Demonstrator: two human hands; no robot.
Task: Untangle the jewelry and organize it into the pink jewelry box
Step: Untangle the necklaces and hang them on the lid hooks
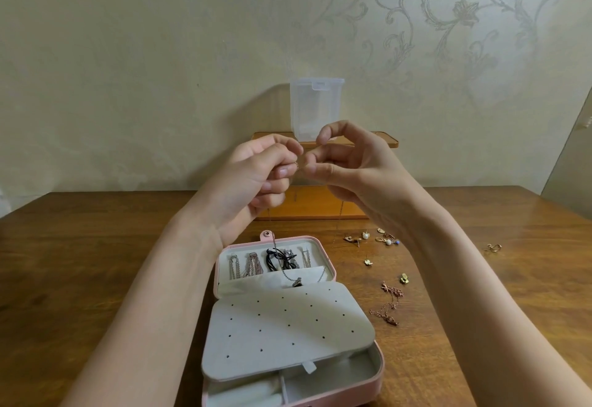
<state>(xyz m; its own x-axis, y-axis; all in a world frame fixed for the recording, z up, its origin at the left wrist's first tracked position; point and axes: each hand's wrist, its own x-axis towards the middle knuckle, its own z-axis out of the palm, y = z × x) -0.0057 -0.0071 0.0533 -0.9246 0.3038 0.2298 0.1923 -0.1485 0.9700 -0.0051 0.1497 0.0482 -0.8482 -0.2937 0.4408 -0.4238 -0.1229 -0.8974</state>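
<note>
Nearest me, below both hands, the pink jewelry box [378, 371] lies open on the wooden surface [96, 262]; its perforated earring flap [288, 329] is folded toward me over the lower tray, and beyond it the lid pocket holds several hung chains [253, 264], a black cord [278, 259] and a silver chain with a pendant [296, 281] draped over the pocket edge. To the right of the box, under my right forearm, a tangled rose-gold chain [389, 304] lies loose, and further out are scattered earrings [371, 240], some with pearls, plus one small gold piece [493, 248] well apart to the far right. My left hand [256, 179] and right hand [349, 163] are raised above the box, fingertips meeting. Both are curled in a pinch on a fine chain [297, 166], a small clasp or knot showing just between them; I cannot tell which it is. Thin strands seem to hang down from the pinch toward the surface, so the chain's long axis runs roughly vertical, dropping away beneath the hands. I judge that I am working a knot or clasp loose, and that the next move turns on this: the box's lid pocket sits straight below and slightly nearer than the pinch, about equally within reach of either hand. Behind the hands stands an orange wooden stand [317, 204] with a clear plastic container [317, 108] on top, against the patterned wall [448, 38].
</note>
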